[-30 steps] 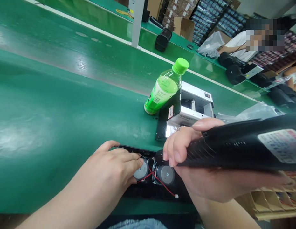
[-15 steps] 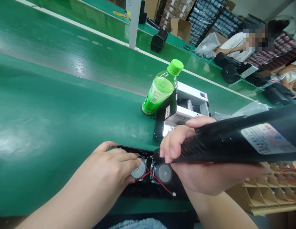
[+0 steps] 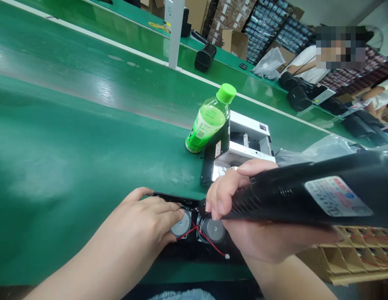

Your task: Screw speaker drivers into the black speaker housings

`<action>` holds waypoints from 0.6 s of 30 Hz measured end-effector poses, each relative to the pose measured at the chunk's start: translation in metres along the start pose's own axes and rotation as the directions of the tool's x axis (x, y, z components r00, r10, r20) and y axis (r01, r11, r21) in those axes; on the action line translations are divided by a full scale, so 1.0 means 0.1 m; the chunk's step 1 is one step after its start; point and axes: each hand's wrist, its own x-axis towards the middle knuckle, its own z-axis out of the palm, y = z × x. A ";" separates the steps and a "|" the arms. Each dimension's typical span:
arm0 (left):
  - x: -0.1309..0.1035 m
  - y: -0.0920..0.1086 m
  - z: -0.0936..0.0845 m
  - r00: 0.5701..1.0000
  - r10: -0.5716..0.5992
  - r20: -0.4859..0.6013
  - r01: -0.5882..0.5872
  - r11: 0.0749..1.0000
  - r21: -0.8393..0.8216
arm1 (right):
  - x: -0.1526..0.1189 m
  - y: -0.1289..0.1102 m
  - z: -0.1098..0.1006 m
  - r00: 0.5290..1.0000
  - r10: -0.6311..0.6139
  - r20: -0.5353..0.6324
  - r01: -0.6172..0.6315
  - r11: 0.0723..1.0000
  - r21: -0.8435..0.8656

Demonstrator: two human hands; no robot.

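Note:
My right hand (image 3: 244,204) is wrapped round a black electric screwdriver (image 3: 294,191) with a white label. Its tip points left and meets a black panel (image 3: 206,251) near the panel's far edge, between two round grey speakers. On the left speaker (image 3: 182,225) rest the fingers of my left hand (image 3: 153,216), with the thumb below and the index finger at the panel's far edge. The right speaker (image 3: 214,230) lies just under the tool's front end. Red wires (image 3: 209,241) cross between the speakers and end in a small white plug.
Beyond the panel stand a green-capped bottle (image 3: 209,118) and a white and black metal housing (image 3: 250,133). A cardboard divider box (image 3: 340,262) is at the lower right. People sit across the green bench (image 3: 87,137), near black speaker cases (image 3: 298,98).
The screwdriver's rear end has dipped slightly in view, with my right hand still round it. My left hand stays on the left speaker. The camera view has shifted a little.

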 end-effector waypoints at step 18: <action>0.07 0.10 -0.10 0.979 -0.112 0.169 0.102 0.993 0.067 | -0.06 0.27 0.04 0.995 -0.049 0.083 0.045 0.998 0.046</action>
